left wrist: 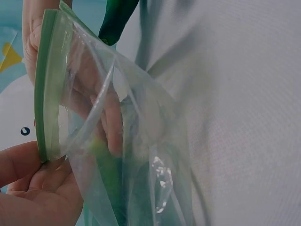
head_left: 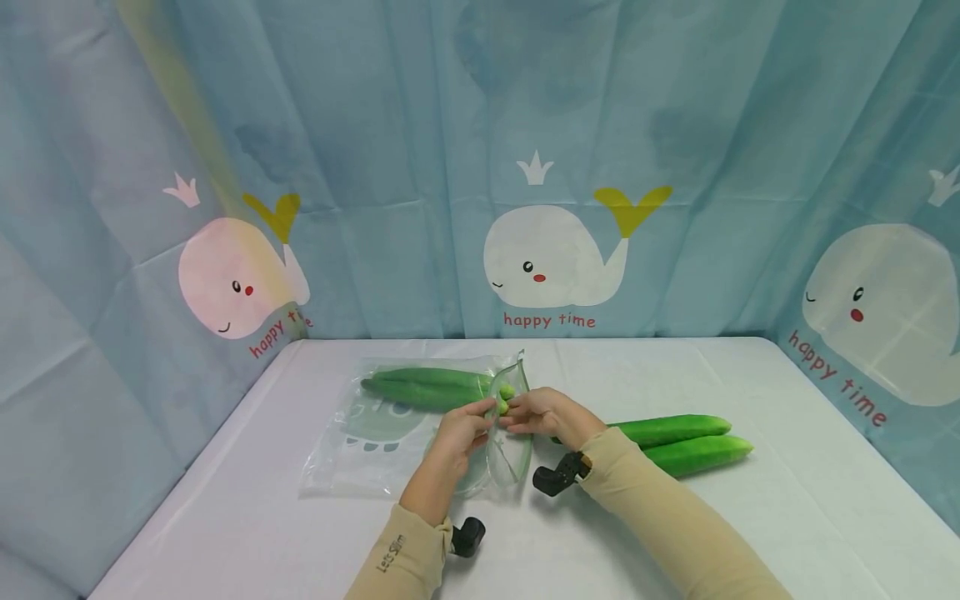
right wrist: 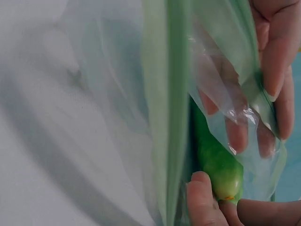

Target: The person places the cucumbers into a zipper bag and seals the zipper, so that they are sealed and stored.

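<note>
A clear zip bag (head_left: 352, 467) with a green zip edge (left wrist: 42, 84) lies on the table, its mouth held apart toward the right. Inside it are two cucumbers (head_left: 427, 387), their pale ends near the opening. My left hand (head_left: 457, 437) pinches the zip edge between thumb and fingers. At the mouth, my right hand (head_left: 551, 414) reaches in, with fairly straight fingers (left wrist: 113, 127) against a cucumber end (right wrist: 225, 181). The plastic partly veils these fingers. Beside my right forearm lie two more cucumbers (head_left: 697, 454), partly covered by the sleeve.
A white cloth covers the table (head_left: 225, 517). Light blue curtains (head_left: 390, 167) with whale prints stand behind it and along both sides. Each wrist carries a black camera mount (head_left: 555, 475).
</note>
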A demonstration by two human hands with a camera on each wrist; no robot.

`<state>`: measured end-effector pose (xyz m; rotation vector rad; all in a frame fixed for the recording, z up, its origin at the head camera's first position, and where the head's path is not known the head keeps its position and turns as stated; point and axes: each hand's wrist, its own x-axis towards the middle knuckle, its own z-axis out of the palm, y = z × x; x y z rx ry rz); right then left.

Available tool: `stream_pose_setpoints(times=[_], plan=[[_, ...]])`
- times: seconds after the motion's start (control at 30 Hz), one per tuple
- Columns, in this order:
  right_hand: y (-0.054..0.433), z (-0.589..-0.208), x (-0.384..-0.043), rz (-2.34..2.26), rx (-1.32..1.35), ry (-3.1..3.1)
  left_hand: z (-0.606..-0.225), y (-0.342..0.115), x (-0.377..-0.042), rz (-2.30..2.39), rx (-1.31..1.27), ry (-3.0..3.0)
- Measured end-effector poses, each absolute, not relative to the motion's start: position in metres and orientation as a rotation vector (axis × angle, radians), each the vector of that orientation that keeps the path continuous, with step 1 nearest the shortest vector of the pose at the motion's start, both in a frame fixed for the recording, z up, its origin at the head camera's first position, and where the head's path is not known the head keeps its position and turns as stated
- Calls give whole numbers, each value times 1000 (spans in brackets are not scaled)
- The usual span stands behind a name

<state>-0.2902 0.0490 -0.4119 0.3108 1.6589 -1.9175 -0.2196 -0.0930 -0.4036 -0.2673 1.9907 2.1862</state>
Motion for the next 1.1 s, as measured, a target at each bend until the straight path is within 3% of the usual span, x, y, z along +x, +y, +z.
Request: stream_pose_setpoints(times=[0.2, 0.4, 0.8, 1.1], plan=[[47, -414, -288, -1864, 191, 1663, -404, -93, -219, 2183, -269, 1993], [58, -408, -286, -1892, 248, 1691, -405, -92, -217, 2175, -272, 2009], [106, -383, -280, -1968, 172, 1784, -404, -93, -216, 2181, -262, 2014], [158, -381, -268, -1896, -94, 2065, -402, -95, -216, 2180, -266, 2004]])
